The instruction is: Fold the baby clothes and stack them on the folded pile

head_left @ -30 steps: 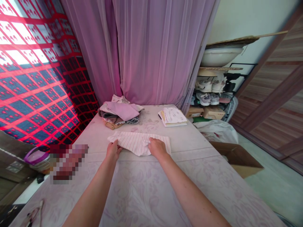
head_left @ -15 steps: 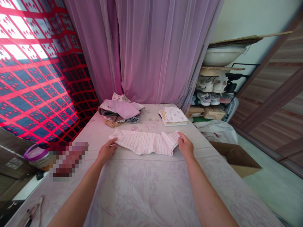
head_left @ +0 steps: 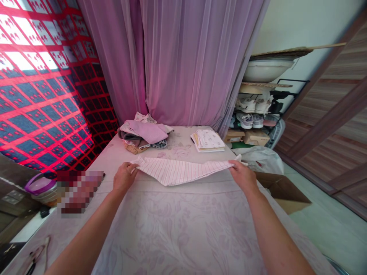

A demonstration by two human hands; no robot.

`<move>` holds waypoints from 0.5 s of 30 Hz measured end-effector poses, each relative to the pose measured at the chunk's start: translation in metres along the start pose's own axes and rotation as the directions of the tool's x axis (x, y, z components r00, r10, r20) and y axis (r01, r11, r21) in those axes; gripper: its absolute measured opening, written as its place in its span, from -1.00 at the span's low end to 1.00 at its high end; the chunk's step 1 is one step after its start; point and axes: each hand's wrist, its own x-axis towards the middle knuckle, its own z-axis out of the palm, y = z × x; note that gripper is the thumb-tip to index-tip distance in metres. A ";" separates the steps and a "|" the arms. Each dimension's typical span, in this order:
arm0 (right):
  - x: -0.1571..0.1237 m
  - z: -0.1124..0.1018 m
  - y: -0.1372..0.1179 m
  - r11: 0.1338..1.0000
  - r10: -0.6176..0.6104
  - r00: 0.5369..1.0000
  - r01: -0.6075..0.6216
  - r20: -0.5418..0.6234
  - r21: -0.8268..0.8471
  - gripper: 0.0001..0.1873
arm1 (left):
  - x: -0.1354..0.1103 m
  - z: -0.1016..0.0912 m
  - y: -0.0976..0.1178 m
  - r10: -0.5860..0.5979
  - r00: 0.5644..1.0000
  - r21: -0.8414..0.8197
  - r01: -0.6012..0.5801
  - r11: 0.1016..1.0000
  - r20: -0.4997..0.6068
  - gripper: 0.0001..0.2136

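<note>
Tension is what matters here. We have the striped cloth stretched sideways between both hands, low over the far half of the patterned surface. Its middle sags to a point that rests on the surface, while the two ends are lifted. Our left hand pinches the left end between thumb and fingers. Our right hand is closed on the right corner, out by the surface's right edge. The fingertips there are hidden behind the back of the hand, so we judge that pinch from the taut line of the fabric rather than see it.

To spread it well, both grips should sit at matching corners and pull evenly. That way the stripes run straight and the sagging fold in the middle opens instead of twisting. Lowering both ends level and together should lay it flat without creases. The right end hangs close to the edge above the cardboard box, so we would bring the cloth a little leftwards. The heap of clothes and the folded stack lie just beyond it, and we should not drag the cloth into them.
</note>
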 end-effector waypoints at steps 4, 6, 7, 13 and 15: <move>0.008 -0.026 0.002 0.992 -0.010 0.999 0.003 -0.053 -0.125 -0.69 | 0.013 -0.027 0.000 0.024 0.986 -0.260 -0.068 0.963 -0.168 -0.82; 0.013 -0.039 0.005 0.991 -0.107 0.991 0.100 -0.079 -0.085 -0.71 | 0.015 -0.050 -0.001 -0.024 0.995 -0.437 -0.020 0.899 -0.093 -0.78; 0.017 -0.046 0.006 0.987 -0.153 0.985 0.148 -0.083 -0.057 -0.73 | 0.016 -0.062 -0.001 -0.039 0.999 -0.506 0.028 0.862 -0.011 -0.77; 0.038 -0.071 0.006 0.989 -0.141 0.973 0.148 0.181 -0.026 -0.72 | 0.025 -0.100 -0.014 -0.051 0.911 -0.661 0.335 0.671 0.410 -0.68; 0.041 -0.058 0.003 0.982 -0.109 0.943 0.152 0.315 -0.114 -0.71 | 0.033 -0.087 -0.020 -0.021 0.904 -0.596 0.298 0.745 0.427 -0.71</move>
